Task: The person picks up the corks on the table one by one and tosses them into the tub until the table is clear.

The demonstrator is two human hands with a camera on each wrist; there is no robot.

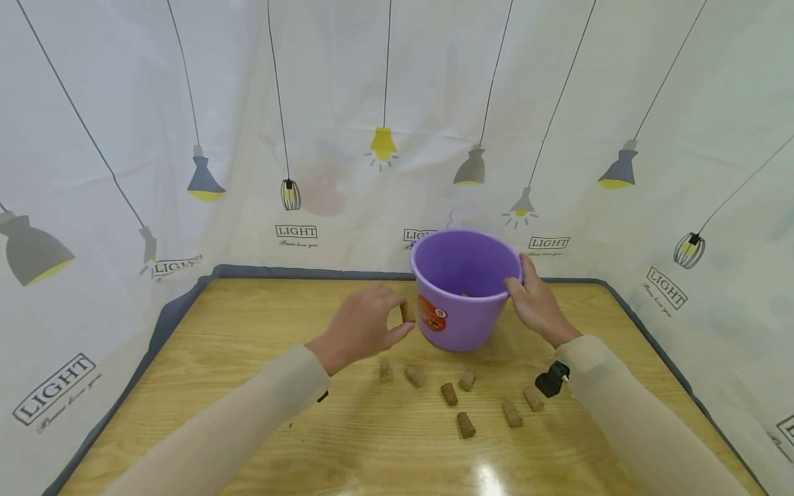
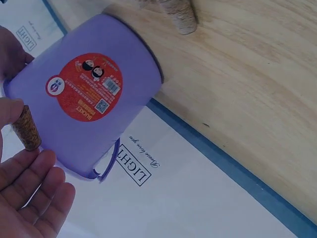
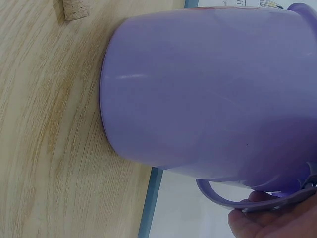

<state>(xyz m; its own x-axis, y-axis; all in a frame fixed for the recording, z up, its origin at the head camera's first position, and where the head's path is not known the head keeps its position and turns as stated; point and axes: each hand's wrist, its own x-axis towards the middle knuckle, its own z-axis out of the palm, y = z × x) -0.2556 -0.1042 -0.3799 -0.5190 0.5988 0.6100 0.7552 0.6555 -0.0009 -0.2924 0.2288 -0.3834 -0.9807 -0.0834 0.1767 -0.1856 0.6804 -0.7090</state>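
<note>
A purple plastic bucket [image 1: 474, 320] with a red round label stands upright on the wooden table. My right hand [image 1: 538, 303] grips its rim on the right side; in the right wrist view those fingers [image 3: 247, 223] lie by the bucket's curved handle [image 3: 213, 195]. Between thumb and fingertips my left hand [image 1: 360, 322] pinches a cork stopper [image 2: 26, 129], just left of the bucket's wall and below its rim. Inside the bucket a small bit of something tan shows, and the rest of the bottom is hidden by the front wall.
Several loose corks lie on the table [image 1: 260, 386] in front of the bucket, among them a darker cork [image 1: 466, 425] near me and a paler cork [image 1: 386, 370] under my left hand. A white cloth [image 1: 347, 89] printed with lamps hangs behind and beside the table.
</note>
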